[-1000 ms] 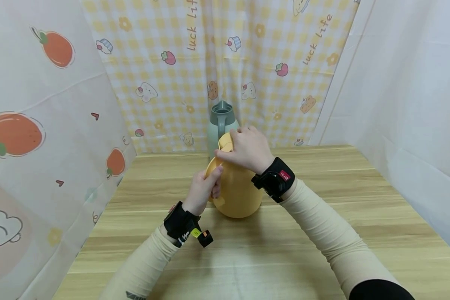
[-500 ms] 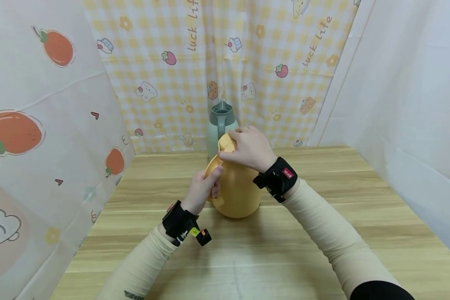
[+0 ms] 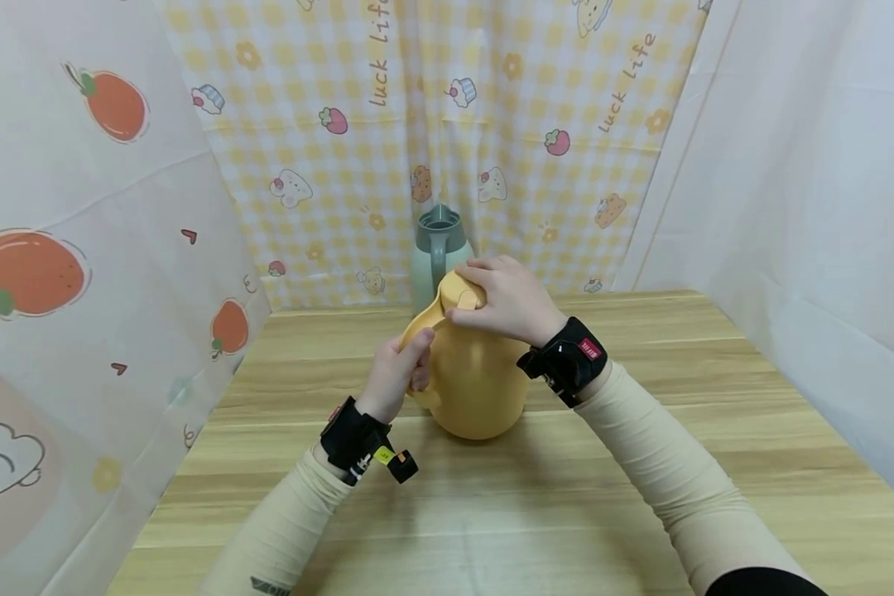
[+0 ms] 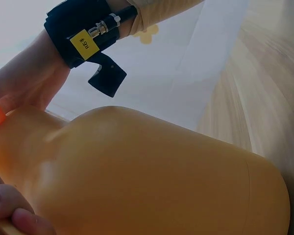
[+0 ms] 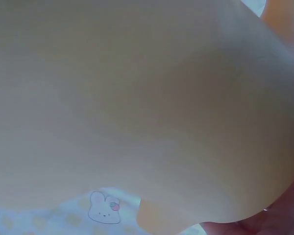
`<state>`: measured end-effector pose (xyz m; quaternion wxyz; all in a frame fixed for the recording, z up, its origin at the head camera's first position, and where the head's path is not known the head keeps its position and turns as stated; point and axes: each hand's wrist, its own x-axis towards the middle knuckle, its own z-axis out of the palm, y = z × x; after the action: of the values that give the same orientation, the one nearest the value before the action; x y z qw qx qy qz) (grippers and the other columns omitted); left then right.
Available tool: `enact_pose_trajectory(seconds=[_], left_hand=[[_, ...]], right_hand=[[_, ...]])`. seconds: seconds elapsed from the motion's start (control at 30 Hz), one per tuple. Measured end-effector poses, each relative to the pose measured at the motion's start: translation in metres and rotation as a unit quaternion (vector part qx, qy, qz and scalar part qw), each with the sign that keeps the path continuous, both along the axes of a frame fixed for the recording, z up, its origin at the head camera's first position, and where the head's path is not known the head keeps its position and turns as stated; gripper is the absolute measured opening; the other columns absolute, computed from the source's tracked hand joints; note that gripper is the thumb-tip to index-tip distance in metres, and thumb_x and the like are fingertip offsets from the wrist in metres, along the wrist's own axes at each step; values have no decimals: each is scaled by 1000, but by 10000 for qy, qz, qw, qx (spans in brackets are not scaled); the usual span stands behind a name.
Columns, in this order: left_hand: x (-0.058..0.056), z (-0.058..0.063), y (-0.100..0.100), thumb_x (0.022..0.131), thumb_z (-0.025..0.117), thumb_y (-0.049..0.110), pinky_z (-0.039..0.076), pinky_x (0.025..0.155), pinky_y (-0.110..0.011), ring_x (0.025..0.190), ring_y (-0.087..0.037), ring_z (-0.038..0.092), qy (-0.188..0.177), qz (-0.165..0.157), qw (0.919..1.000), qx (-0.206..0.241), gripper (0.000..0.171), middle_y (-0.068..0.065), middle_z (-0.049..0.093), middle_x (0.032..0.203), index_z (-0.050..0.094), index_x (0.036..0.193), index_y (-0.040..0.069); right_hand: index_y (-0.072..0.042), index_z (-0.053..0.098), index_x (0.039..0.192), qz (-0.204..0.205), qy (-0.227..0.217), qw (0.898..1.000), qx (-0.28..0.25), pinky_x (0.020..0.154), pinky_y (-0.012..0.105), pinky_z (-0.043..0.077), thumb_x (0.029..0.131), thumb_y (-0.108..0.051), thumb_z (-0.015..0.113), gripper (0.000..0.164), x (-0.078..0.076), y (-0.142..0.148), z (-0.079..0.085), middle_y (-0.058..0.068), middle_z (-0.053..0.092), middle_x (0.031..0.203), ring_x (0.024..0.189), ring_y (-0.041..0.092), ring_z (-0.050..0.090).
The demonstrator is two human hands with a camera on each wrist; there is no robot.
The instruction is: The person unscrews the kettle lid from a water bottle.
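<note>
Under and all around the two hands is a big wooden table (image 3: 611,488) with pale stripes. Past the hands hangs a yellow checked curtain (image 3: 358,165) with cakes and strawberries on it. White cloths hang on both sides, and the one on the left hand's side (image 3: 141,215) has orange fruit on it. Just behind the hands stands a green jug (image 3: 425,269), its handle facing them.

A second ago, the right hand was a bit more to the left. Now it is over to the right, and more of the round top between the hands shows.

The yellow jug (image 3: 480,381) is between the hands, in front of the green one. The left hand (image 3: 393,377) holds tight to its side handle (image 3: 423,320), with the fingers curled round. The right hand (image 3: 512,302) grips the yellow lid (image 3: 458,288) on top, thumb in front and fingers behind. So both hands are closed on something.
</note>
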<state>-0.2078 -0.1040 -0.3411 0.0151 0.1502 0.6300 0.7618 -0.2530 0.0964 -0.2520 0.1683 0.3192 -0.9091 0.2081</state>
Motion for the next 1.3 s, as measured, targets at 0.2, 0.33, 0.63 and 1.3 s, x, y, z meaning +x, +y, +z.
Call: enact_pose_trajectory(seconds=[0.2, 0.33, 0.63, 1.3], left_hand=[[1, 2, 1, 97, 58, 34, 28, 45, -26, 44, -12, 33, 51, 47, 10000, -49, 47, -1, 35, 50, 43, 62, 7], [0, 2, 1, 98, 57, 33, 28, 45, -26, 43, -12, 33, 45, 21, 10000, -48, 46, 0, 35, 50, 43, 62, 8], [-1, -2, 0, 98, 57, 33, 27, 45, -27, 43, -11, 33, 79, 1, 10000, -32, 46, 1, 36, 50, 44, 61, 8], [1, -1, 0, 99, 54, 30, 30, 46, -24, 44, -13, 35, 137, -9, 9999, -77, 45, 0, 37, 52, 42, 63, 6]], right_hand=[[-7, 60, 132, 51, 23, 10000, 9, 99, 44, 40, 80, -53, 66, 70, -2, 2, 1, 17, 57, 133, 122, 34, 50], [-6, 60, 132, 164, 59, 9998, -42, 101, 43, 39, 80, -52, 68, 69, -3, 4, 0, 17, 57, 132, 122, 34, 50], [-7, 60, 132, 472, 29, 9989, -73, 103, 43, 36, 81, -48, 71, 67, -8, 10, -3, 16, 56, 134, 124, 33, 48], [-9, 55, 138, 850, -110, 9962, 126, 107, 45, 31, 84, -48, 66, 68, -15, 17, -5, 15, 51, 140, 129, 33, 44]])
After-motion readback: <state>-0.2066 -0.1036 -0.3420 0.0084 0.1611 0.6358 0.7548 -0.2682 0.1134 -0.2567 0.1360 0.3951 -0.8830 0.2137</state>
